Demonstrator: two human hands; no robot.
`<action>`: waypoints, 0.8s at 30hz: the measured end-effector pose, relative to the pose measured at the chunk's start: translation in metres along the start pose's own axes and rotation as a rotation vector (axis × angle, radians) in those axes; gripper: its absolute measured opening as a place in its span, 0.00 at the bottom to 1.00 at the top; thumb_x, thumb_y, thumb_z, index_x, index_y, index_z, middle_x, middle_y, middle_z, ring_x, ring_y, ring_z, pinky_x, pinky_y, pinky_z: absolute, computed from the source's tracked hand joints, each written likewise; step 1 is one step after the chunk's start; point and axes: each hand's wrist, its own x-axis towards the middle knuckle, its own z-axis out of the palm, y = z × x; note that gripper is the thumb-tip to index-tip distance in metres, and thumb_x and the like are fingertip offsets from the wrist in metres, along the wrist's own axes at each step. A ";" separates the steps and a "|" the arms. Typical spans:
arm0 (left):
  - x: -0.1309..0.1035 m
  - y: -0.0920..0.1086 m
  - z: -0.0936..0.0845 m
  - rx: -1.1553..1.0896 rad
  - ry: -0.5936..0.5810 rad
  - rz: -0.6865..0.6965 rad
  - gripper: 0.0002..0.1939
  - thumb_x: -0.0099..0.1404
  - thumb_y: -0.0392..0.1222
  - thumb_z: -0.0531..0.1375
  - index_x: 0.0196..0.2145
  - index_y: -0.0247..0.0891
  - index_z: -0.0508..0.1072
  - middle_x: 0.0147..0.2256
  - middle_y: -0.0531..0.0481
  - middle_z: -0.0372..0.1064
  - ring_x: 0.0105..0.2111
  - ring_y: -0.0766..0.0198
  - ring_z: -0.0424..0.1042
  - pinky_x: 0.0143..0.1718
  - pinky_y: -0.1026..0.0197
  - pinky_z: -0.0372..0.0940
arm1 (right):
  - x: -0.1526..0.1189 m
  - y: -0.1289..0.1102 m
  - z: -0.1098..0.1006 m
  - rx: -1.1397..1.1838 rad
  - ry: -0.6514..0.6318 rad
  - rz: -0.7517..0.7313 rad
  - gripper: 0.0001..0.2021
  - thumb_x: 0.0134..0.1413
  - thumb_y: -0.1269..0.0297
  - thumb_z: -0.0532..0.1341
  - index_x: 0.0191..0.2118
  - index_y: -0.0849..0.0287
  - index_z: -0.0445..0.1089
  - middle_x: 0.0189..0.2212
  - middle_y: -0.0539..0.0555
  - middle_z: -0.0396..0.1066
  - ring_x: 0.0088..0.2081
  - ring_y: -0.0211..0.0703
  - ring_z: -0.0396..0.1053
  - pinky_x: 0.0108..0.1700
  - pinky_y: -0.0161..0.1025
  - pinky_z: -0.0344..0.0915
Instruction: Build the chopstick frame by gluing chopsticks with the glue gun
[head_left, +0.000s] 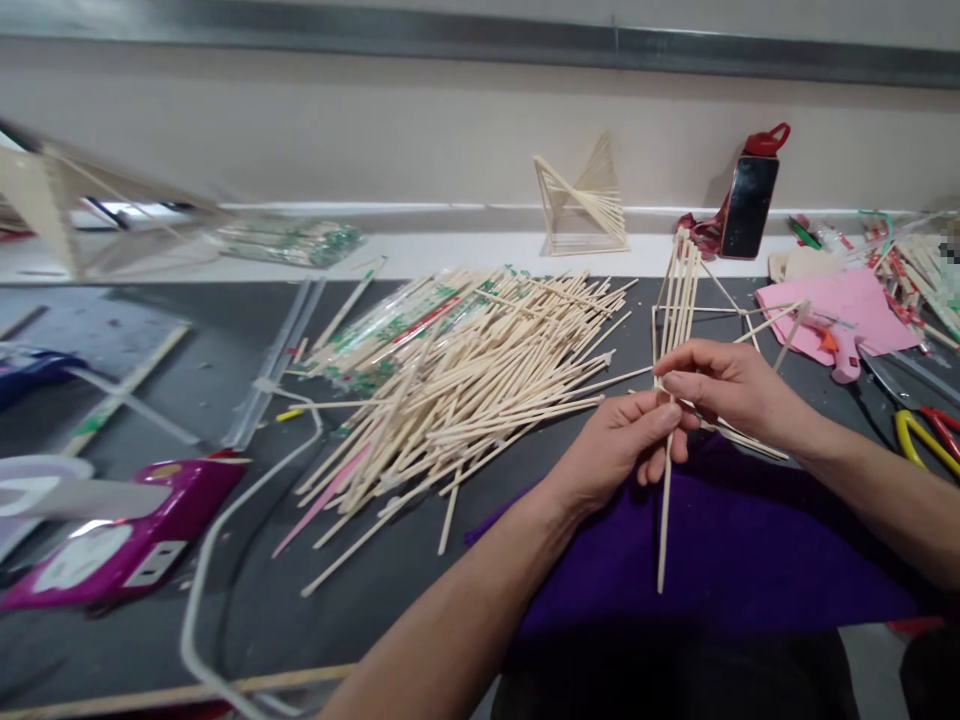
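A person works with a thin wooden stick [663, 520] held in both hands over a dark gray tabletop [375, 625]. The left hand [628, 435] is closed around the stick's middle, thumb pressed against curled fingers, while the right hand [716, 388] pinches thumb and fingertips together near its upper end, just beside the left. The stick's lower end points toward the person, above a purple cloth [720, 570] spread at the near edge.

Directly beyond the hands stands a partly built frame [681, 290] of similar sticks, several of them set side by side. To the left lies a large, loose pile of sticks [487, 390], with clear, green-printed wrappers [360, 345] along its far side. At right, a pink glue gun [847, 360] rests by a pink sheet [862, 300], near scissors [909, 440] with yellow and red handles. On the white ledge behind, a twisted stick model [592, 200] stands to the left of an upright phone [750, 205]. A magenta device [150, 520] and a white cord [196, 590] occupy the tabletop's left side.
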 end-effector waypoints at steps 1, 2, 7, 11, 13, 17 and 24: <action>-0.001 0.000 0.001 0.016 -0.012 -0.011 0.17 0.58 0.53 0.65 0.30 0.32 0.75 0.20 0.53 0.70 0.14 0.76 0.59 0.14 0.71 0.50 | -0.001 -0.002 -0.001 0.028 -0.023 0.009 0.10 0.56 0.60 0.60 0.32 0.62 0.71 0.18 0.45 0.63 0.19 0.29 0.58 0.21 0.30 0.52; -0.002 0.001 0.001 0.027 -0.022 -0.018 0.17 0.58 0.52 0.65 0.30 0.32 0.75 0.20 0.53 0.70 0.14 0.77 0.58 0.15 0.71 0.50 | -0.002 -0.004 -0.002 0.036 -0.017 0.007 0.10 0.56 0.60 0.60 0.30 0.62 0.70 0.17 0.45 0.61 0.19 0.29 0.57 0.21 0.30 0.51; -0.007 0.002 0.004 0.079 -0.124 -0.087 0.11 0.59 0.46 0.65 0.32 0.34 0.78 0.22 0.52 0.73 0.14 0.77 0.59 0.15 0.71 0.52 | -0.004 -0.019 -0.027 0.018 0.286 -0.131 0.10 0.55 0.60 0.64 0.28 0.60 0.71 0.17 0.45 0.60 0.18 0.29 0.54 0.19 0.32 0.49; -0.006 0.001 0.004 0.126 -0.117 -0.118 0.09 0.60 0.44 0.64 0.31 0.34 0.79 0.22 0.51 0.73 0.14 0.77 0.59 0.15 0.71 0.52 | -0.003 -0.029 -0.046 0.043 0.484 -0.253 0.08 0.53 0.61 0.65 0.27 0.58 0.71 0.18 0.47 0.62 0.17 0.30 0.54 0.18 0.33 0.47; -0.004 0.000 0.003 0.142 -0.074 -0.123 0.09 0.59 0.44 0.64 0.31 0.33 0.79 0.22 0.51 0.73 0.14 0.77 0.59 0.15 0.72 0.52 | -0.003 -0.031 -0.051 0.035 0.535 -0.271 0.09 0.54 0.60 0.65 0.27 0.57 0.70 0.19 0.48 0.62 0.17 0.30 0.54 0.18 0.34 0.47; -0.002 0.001 0.002 0.123 -0.042 -0.141 0.10 0.57 0.42 0.65 0.34 0.32 0.79 0.25 0.48 0.76 0.17 0.73 0.67 0.15 0.71 0.55 | -0.001 -0.031 -0.058 -0.029 0.601 -0.267 0.10 0.55 0.57 0.65 0.28 0.56 0.69 0.19 0.48 0.61 0.17 0.31 0.55 0.18 0.34 0.50; -0.002 -0.001 0.003 0.142 -0.122 -0.237 0.09 0.54 0.41 0.66 0.32 0.32 0.76 0.24 0.48 0.76 0.18 0.69 0.73 0.14 0.72 0.57 | 0.000 -0.029 -0.056 0.016 0.535 -0.245 0.09 0.57 0.59 0.64 0.30 0.58 0.71 0.19 0.48 0.61 0.16 0.30 0.54 0.16 0.33 0.46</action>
